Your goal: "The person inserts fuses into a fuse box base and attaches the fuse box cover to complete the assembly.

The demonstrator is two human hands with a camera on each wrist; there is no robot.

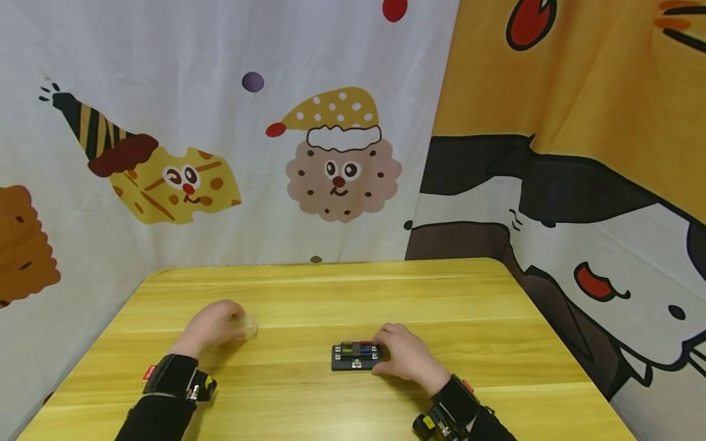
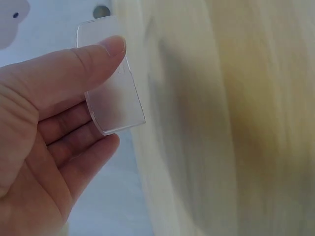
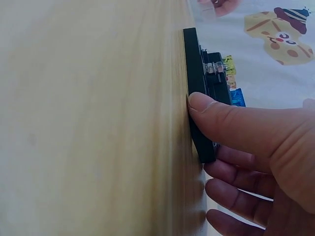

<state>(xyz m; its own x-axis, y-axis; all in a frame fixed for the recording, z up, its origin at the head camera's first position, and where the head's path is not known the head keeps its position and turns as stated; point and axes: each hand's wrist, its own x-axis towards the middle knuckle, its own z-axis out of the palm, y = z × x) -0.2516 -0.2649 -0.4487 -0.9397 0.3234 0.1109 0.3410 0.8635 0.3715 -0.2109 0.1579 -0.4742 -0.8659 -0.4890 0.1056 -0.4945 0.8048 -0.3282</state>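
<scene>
A black fuse block (image 1: 356,364) with small yellow, red and blue blade fuses (image 3: 237,97) and metal screw terminals lies on the table. My right hand (image 1: 405,354) grips its right end, thumb on the near edge and fingers at the far side. Off to the left, my left hand (image 1: 217,324) holds a clear plastic cover (image 2: 115,105) above the table. In the left wrist view the thumb (image 2: 91,66) presses on the cover's face, and the fingers behind it are partly hidden. The cover and the block are well apart.
The yellow wood-grain table (image 1: 287,398) has rounded far corners. Behind it hangs a printed cloth (image 1: 209,245) with cartoon figures, and a second orange and black cloth (image 1: 485,92) covers the right side. Each wrist wears a black strap with a small camera (image 1: 203,387).
</scene>
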